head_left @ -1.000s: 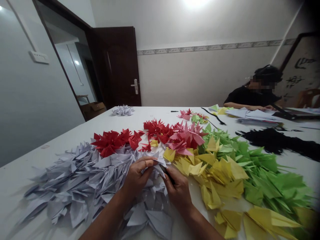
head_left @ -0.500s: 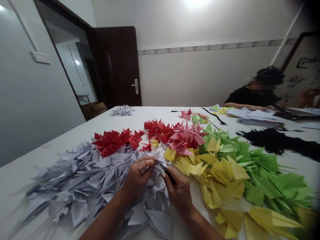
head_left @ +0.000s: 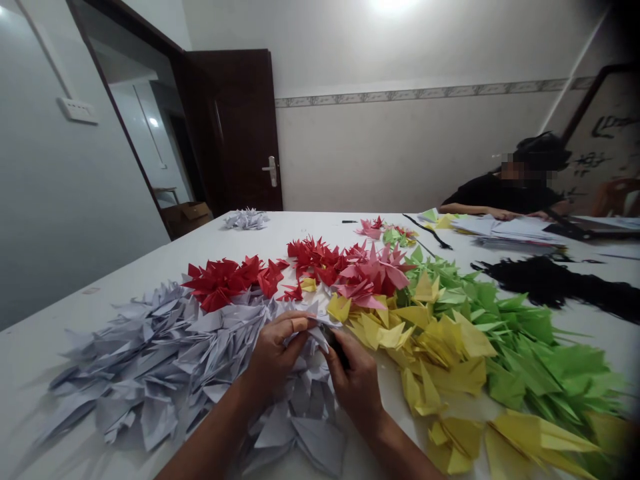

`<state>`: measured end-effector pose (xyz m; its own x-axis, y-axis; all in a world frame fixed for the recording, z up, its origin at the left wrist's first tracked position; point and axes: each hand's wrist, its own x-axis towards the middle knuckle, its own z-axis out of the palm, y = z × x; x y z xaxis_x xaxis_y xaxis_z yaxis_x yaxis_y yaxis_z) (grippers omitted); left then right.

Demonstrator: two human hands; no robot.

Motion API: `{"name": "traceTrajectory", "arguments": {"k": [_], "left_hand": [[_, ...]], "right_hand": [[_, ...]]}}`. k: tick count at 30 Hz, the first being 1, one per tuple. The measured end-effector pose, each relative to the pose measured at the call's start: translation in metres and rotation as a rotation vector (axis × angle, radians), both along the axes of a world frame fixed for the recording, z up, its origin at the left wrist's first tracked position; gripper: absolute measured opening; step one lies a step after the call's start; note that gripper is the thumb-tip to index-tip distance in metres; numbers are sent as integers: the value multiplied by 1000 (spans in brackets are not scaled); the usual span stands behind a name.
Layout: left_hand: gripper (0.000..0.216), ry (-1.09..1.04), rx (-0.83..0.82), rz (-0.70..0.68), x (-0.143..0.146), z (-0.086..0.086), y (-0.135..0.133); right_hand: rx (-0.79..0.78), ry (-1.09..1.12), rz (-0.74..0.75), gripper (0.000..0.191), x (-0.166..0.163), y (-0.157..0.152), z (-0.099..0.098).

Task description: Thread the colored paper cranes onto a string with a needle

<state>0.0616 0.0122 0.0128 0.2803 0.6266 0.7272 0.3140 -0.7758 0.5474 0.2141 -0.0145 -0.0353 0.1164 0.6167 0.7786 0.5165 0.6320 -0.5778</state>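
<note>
Over the table's middle, my left hand (head_left: 280,343) is closed on a white folded paper crane (head_left: 316,333). My right hand (head_left: 357,373) wraps around a dark, slim tool (head_left: 336,347), mostly hidden by the fingers, its front end meeting the crane's paper. I cannot make out its exact kind. A large heap of white paper cranes (head_left: 185,360) spreads on the left and under my hands. Yellow cranes (head_left: 447,347) lie to the right of my right hand. Red cranes (head_left: 220,283) and pink cranes (head_left: 377,270) sit just beyond my hands.
Green cranes (head_left: 540,353) pile up at the right. Black cords (head_left: 560,280) lie beyond them, near a stack of papers (head_left: 505,230). A person (head_left: 505,190) sits at the far right. A small white crane pile (head_left: 247,219) stands by the far edge of the table (head_left: 140,270).
Both hands stay nearly in place on the white crane. My right hand has turned slightly, showing more of the dark tool. The person's arms at the far right have shifted a little left.
</note>
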Motion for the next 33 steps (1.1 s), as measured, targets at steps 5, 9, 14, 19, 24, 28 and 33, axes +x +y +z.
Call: {"name": "traceTrajectory", "arguments": {"k": [5,9,14,19,24,28,33], "left_hand": [[16,-6,-16,-13,1,-1,0],[17,2,-35,-13,1,0,-1],[17,10,-29,-4,0,-2,0],[16,16,-10,-7,-1,-2,0],[16,20,5,-7,-1,0,0],[16,18,1,-2,-2,1,-1],[17,12,1,-10,-1,2,-2]], "right_hand": [[-14,5,8,23,0,0,-1],[-31,-9,27,21,-1,-2,1],[-35,-15,26,18,-1,-2,3],[-35,-8,36,19,-1,-2,2],[-39,7,38,20,-1,-3,3],[-43,8,62,18,-1,-3,4],[-34,5,52,18,-1,-3,4]]}}
